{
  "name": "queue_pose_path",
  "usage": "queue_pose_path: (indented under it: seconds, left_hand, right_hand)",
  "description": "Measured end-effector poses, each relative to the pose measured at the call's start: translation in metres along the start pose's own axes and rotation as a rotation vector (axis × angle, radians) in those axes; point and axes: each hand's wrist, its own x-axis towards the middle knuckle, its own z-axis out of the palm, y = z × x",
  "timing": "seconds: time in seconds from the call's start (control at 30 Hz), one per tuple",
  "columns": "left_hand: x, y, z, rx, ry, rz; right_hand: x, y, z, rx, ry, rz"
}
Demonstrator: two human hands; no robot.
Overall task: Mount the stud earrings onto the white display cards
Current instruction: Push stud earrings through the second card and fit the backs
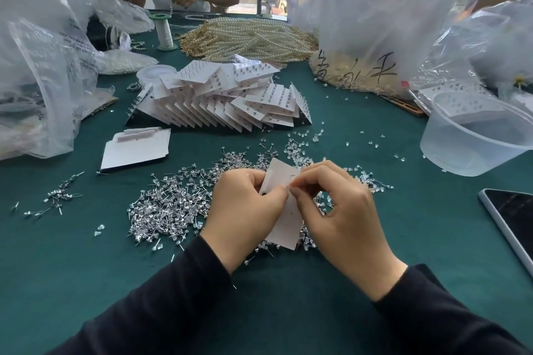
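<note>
Sleeves [173, 297]: dark, coming in from the near edge and meeting over the green table [72, 268].
Left hand [245, 210]: fingers curled round the card's left edge, thumb on its face.
Right hand [340, 216]: fingers curled, thumb and forefinger pinching the card's right edge (whether a stud sat in that pinch was too small to tell).
Card [285, 225]: white, held between both hands just above the studs; its long axis ran away from the camera, the far end raised and leaning slightly left, the near end low.
Studs [170, 202]: a loose silver heap under and left of the hands, partly hidden by them.
Backs [302, 138]: clear, scattered beyond the card.
Blank cards [135, 150]: a flat stack, far left of the hands.
Filled cards [225, 101]: fanned in a pile behind that.
Tub [473, 135]: clear plastic, right.
Phone [513, 219]: face up at the right edge.
Pearls [251, 37]: heaped strands at the far side, between plastic bags [43, 66].
</note>
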Motion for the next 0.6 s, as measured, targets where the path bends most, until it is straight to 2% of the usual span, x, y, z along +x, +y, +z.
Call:
queue_pose_path:
  seconds: [0.13,0.3,0.6]
  left_hand:
    - [-0.0011,-0.0003,0.0008,0.041,0.033,0.051]
    - [-0.0009,-0.0036,0.0012,0.012,0.000,0.053]
    - [0.0007,-0.0021,0.0003,-0.106,-0.032,-0.037]
  right_hand:
    - [-0.0018,-0.0004,0.0038,-0.002,0.016,0.022]
    - [-0.0022,0.0011,0.0073,-0.004,0.011,0.037]
    - [-0.0013,0.0021,0.0066,-0.018,0.024,0.049]
